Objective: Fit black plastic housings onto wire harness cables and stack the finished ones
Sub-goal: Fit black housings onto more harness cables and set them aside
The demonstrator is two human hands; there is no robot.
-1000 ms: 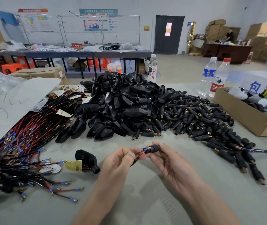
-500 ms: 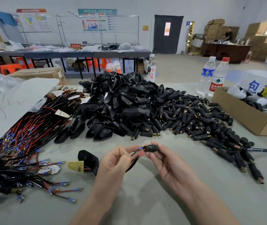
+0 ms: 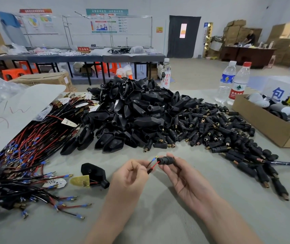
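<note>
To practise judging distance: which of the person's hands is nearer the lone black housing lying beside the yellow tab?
Left. The left hand, pinching wires, is just right of the housing; the right hand, holding a connector, lies farther right.

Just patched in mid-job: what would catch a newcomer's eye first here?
The heap of black housings at centre dominates, with smaller black plugs spilling to its right. In front, the left hand pinches red and black wires meeting a black plug gripped by the right hand.
</note>
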